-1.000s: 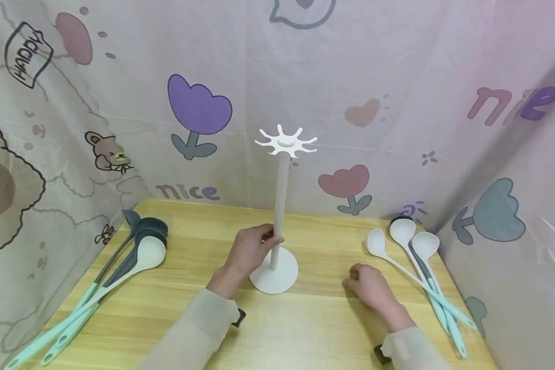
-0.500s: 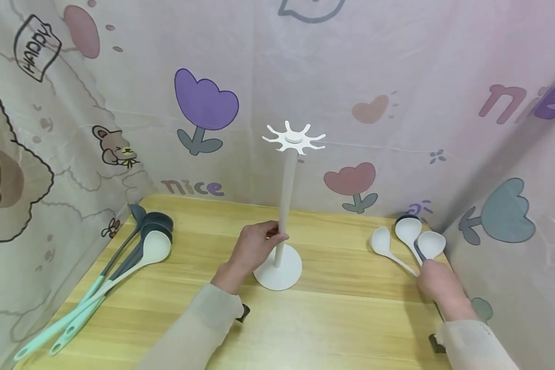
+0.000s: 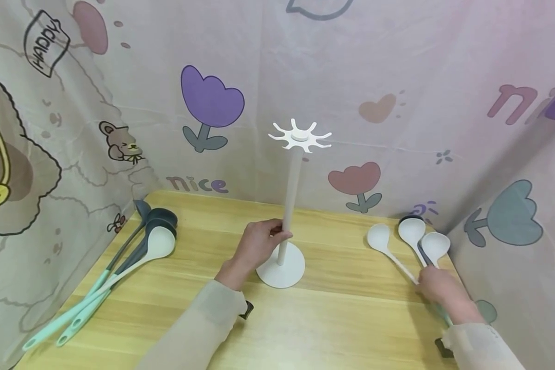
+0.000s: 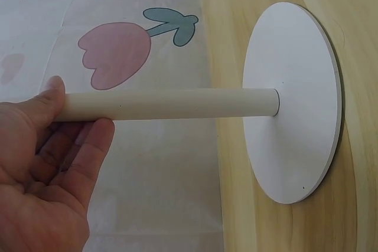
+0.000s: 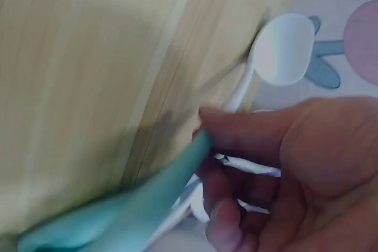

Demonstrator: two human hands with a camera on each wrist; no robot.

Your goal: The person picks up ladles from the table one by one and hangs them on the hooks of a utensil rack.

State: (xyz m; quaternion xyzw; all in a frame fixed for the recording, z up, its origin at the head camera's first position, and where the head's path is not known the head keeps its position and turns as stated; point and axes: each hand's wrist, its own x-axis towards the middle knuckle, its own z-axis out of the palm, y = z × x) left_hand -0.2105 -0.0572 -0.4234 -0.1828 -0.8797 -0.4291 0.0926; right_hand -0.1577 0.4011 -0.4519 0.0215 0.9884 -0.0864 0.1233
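Observation:
My left hand grips the pole of a white utensil stand, thumb on one side and fingers on the other. The stand is upright, with a ring of hooks on top and a round base on the table. Over at the right, my right hand pinches a white ladle where its mint-green handle begins. The ladle's bowl points away from the hand in the right wrist view. Two more white ladles, one at the back and one at the right, lie close by, handles partly hidden by the hand.
Dark grey utensils and a white ladle with mint handles lie crossed along the left of the wooden table. Another dark head shows behind the right pile. Patterned cloth encloses the back and sides.
My right hand has moved right from beside the stand to the utensil pile and taken hold of a ladle, whose bowl has shifted slightly left. My left hand keeps its grip on the pole.

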